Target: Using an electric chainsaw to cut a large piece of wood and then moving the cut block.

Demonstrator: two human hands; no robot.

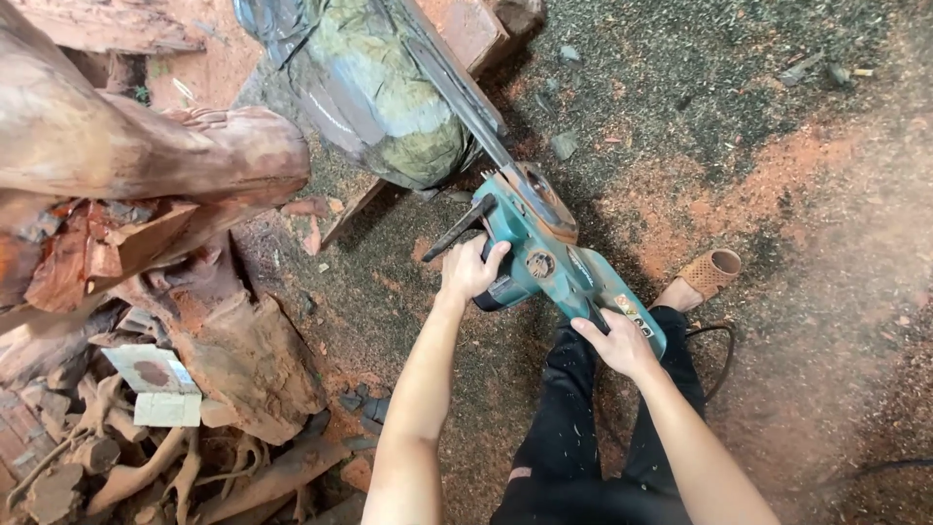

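Outdoor woodcarving yard: sawdust-strewn ground (pixel 777 194); carved logs (pixel 146 146); chainsaw (pixel 544 258).

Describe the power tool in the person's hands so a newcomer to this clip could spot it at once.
Start at the large reddish carved log on the left, then move right to mid-frame. There, the left hand and right hand grip a teal electric chainsaw. Its long grey bar and sawdust-coated body set it apart from the surrounding wood scraps.

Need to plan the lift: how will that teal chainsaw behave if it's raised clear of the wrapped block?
The teal chainsaw is probably front-heavy: its long bar reaches far past the left hand. Likely rigid, not floppy. The right hand grips the rear; the dust-coated body may be slippery, and the cord could drag.
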